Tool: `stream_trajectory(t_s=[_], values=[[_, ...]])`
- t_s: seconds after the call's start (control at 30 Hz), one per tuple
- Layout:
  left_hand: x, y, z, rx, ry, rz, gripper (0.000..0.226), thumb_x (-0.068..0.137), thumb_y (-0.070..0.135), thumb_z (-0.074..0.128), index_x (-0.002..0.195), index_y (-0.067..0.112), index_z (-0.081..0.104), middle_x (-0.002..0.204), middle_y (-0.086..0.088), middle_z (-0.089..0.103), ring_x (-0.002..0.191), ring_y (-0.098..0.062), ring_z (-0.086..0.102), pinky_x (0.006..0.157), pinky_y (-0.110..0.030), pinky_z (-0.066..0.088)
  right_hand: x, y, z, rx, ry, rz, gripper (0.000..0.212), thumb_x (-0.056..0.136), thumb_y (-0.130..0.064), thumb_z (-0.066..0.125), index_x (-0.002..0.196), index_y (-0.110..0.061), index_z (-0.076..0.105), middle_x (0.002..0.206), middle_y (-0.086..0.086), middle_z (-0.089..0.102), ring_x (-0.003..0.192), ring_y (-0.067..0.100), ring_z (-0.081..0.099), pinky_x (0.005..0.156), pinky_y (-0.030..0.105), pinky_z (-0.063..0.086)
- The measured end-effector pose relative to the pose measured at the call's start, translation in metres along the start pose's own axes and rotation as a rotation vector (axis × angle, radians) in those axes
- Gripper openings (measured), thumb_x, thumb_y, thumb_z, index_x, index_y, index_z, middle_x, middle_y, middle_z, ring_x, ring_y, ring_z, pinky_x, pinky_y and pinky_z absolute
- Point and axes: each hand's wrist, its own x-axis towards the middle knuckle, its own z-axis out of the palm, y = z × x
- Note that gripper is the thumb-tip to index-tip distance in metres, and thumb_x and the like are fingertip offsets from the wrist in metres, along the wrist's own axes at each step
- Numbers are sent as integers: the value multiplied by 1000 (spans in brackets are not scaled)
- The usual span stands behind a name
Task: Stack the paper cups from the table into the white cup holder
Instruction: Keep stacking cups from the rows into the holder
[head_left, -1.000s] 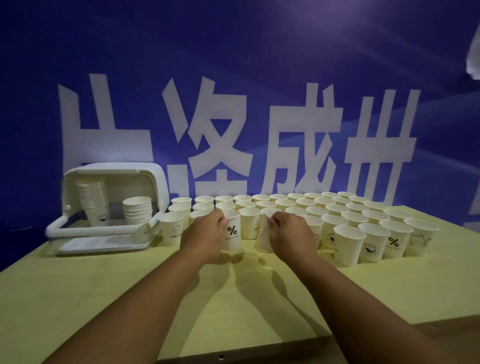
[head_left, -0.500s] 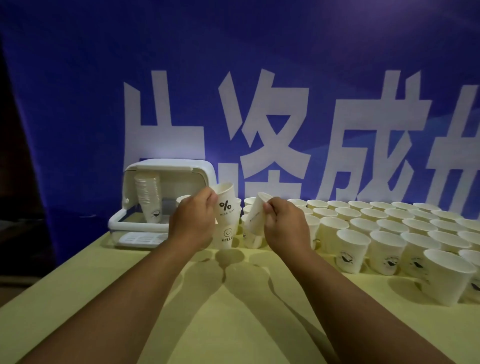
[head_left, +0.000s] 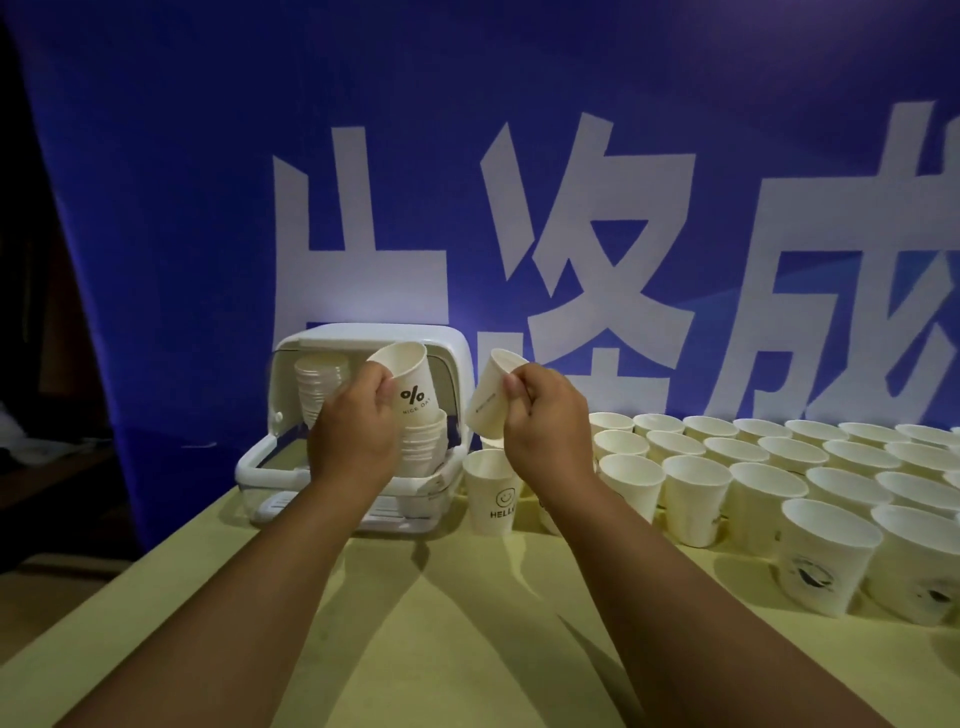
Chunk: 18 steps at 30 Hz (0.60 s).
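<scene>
— Where are the hands?

— Both are raised at the middle of the frame. The left hand (head_left: 353, 436) has its fingers and thumb curled round a white paper cup with a black percent sign (head_left: 410, 384). It holds that cup tilted in front of the open white plastic cup holder (head_left: 374, 338).

— And the other?

— The right hand (head_left: 548, 421) pinches a plain white paper cup (head_left: 488, 400) near its rim, also tilted, just right of the holder.

— What is in the holder?

— A taller stack of white paper cups (head_left: 314, 384) stands at its left. A shorter stack (head_left: 423, 441) sits at its right, below the percent cup.

— And on the table?

— Rows of loose white paper cups (head_left: 753, 467) stand upright across the right side of the pale yellow table (head_left: 467, 623). One white paper cup with a smiley face (head_left: 491, 499) stands just beside the holder, under the right hand. A blue banner with large white characters (head_left: 208, 182) fills the top of the frame.
</scene>
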Motion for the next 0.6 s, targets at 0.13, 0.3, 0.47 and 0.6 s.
stream_trajectory(t_s=[0.13, 0.3, 0.47, 0.6], values=[[0, -13, 9, 54, -41, 7, 21, 108, 36, 36, 98, 26, 50, 96, 1, 63, 85, -24, 60, 65, -38, 54, 18, -10, 14, 51, 42, -22, 22, 103, -31, 51, 111, -17, 66, 95, -9, 55, 89, 13, 54, 83, 37, 54], [-6, -23, 17, 246, -163, 31, 10, 106, 35, 42, 100, 29, 46, 117, 2, 43, 101, -18, 47, 78, -35, 52, 32, -17, 28, 104, 85, -22, 23, 103, -32, 50, 114, -17, 65, 99, -9, 55, 92, 13, 56, 77, 27, 51], [-11, -28, 23, 173, -217, 100, 9, 106, 32, 40, 107, 29, 48, 116, 6, 51, 105, -15, 47, 90, -40, 50, 27, -15, 43, 97, -8, -101, 21, 102, -30, 52, 111, -16, 66, 103, -3, 62, 93, 14, 55, 74, 24, 49], [-12, -30, 21, -80, -195, -45, 22, 107, 30, 45, 129, 31, 41, 124, 2, 58, 110, -18, 57, 92, -44, 55, 21, -15, 50, 59, -105, -164, 15, 102, -26, 54, 101, -17, 66, 97, -8, 58, 91, 10, 49, 69, 15, 35]])
